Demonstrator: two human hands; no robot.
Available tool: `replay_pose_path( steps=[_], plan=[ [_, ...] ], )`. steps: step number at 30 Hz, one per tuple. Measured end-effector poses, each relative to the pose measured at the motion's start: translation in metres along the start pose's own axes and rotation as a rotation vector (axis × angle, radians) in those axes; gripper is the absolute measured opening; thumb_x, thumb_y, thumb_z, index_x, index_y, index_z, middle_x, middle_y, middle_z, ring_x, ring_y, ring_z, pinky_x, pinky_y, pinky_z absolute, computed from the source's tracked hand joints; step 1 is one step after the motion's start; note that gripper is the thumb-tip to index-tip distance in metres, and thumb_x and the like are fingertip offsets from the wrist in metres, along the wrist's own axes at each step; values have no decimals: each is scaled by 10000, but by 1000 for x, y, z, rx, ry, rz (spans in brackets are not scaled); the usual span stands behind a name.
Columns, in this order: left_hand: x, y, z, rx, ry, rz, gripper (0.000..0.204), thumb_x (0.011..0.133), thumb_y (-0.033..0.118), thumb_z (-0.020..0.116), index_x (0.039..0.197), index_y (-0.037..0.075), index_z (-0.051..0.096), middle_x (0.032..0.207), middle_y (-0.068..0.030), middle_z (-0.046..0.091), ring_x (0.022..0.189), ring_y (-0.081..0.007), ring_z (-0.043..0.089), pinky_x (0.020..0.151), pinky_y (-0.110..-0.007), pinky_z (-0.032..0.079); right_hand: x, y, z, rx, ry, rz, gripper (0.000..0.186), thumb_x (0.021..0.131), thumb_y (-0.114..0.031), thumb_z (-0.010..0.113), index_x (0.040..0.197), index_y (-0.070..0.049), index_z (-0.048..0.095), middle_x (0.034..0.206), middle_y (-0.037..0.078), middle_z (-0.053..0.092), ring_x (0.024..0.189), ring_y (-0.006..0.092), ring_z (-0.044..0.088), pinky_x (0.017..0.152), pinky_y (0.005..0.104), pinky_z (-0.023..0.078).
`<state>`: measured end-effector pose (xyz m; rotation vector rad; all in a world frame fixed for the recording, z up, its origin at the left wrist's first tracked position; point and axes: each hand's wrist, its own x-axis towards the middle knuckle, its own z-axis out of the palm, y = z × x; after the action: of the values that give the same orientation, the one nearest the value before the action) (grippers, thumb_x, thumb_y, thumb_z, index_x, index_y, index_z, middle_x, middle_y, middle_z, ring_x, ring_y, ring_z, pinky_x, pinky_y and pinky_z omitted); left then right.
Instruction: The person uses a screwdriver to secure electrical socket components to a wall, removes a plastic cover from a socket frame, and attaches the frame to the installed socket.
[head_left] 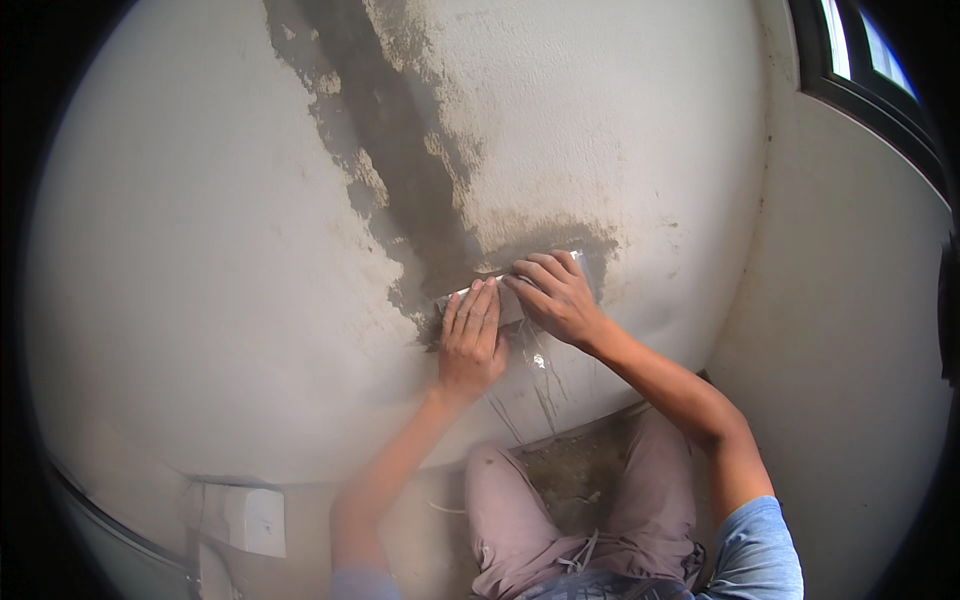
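Note:
A pale, flat rectangular plate (510, 311) lies against the wall at the bottom of a grey cement strip, with a bright white upper edge. My left hand (473, 345) rests on its left part, fingers stretched out flat and pointing up. Bent fingers of my right hand (556, 294) grip along the upper edge farther right, and part of the plate is hidden beneath them. A shiny, clear film-like patch shows at the right end, near my right fingertips. Below the plate, a small bright spot (540, 361) and thin dark streaks mark the wall.
The rough grey cement strip (385, 125) runs up the white wall (200, 250). A dark-framed window (880, 85) is at the upper right, on the adjoining wall. At the lower left stands a white box-like object (258, 521). Dusty floor (575, 470) shows between my knees.

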<state>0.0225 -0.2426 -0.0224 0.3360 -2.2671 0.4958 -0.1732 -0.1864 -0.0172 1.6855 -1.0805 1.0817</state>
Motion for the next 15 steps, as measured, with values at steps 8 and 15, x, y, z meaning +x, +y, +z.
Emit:
replay_pose_path(
  steps=[8, 15],
  plan=[
    [-19, 13, 17, 91, -186, -19, 736, 877, 344, 664, 1477, -12, 429, 1623, -184, 272, 1522, -294, 230, 1232, -517, 151, -32, -5, -10, -40, -50, 28, 437, 758, -108, 722, 1194, -97, 690, 1302, 68, 614, 1220, 237, 557, 1056, 434, 390],
    [-209, 125, 111, -591, -346, -61, 423, 937, 346, 602, 1235, 48, 626, 1279, -163, 586, 1268, -332, 507, 1077, -474, 385, -114, -160, -60, 744, -428, 142, 229, 738, -224, 689, 916, -86, 646, 1009, 146, 587, 939, 324, 567, 751, 415, 426]
  ],
)
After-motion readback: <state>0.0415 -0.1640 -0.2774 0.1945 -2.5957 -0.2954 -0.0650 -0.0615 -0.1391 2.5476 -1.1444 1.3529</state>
